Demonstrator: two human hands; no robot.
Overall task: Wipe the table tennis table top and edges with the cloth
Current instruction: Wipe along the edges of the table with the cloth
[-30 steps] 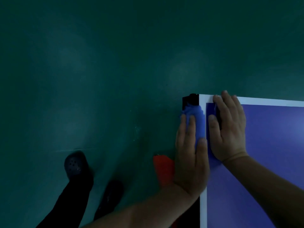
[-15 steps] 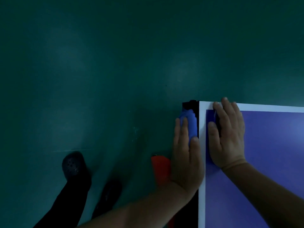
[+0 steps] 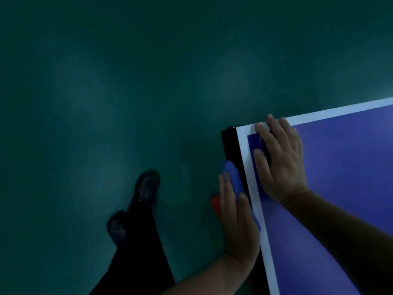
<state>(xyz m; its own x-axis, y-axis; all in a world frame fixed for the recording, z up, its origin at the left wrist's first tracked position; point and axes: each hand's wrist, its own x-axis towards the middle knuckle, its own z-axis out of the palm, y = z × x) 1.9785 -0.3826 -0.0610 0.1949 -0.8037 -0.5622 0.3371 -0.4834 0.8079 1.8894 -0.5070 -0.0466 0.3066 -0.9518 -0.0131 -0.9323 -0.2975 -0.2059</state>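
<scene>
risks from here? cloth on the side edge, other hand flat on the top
1. The blue cloth is only pressed against the black side edge by the left hand's flat fingers, with no real grip; it could slip and drop to the floor.
2. The right hand rests bare on the table top and may smudge it.
3. An orange part sits just below the wiping hand; knuckles could catch it.

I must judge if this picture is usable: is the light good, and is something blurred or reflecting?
Head view: dim overall; the green floor shows faint, soft light patches, no hard glare. The left hand, blue cloth, right hand and white border line stay readable. The shoes look dark and slightly soft.
</scene>
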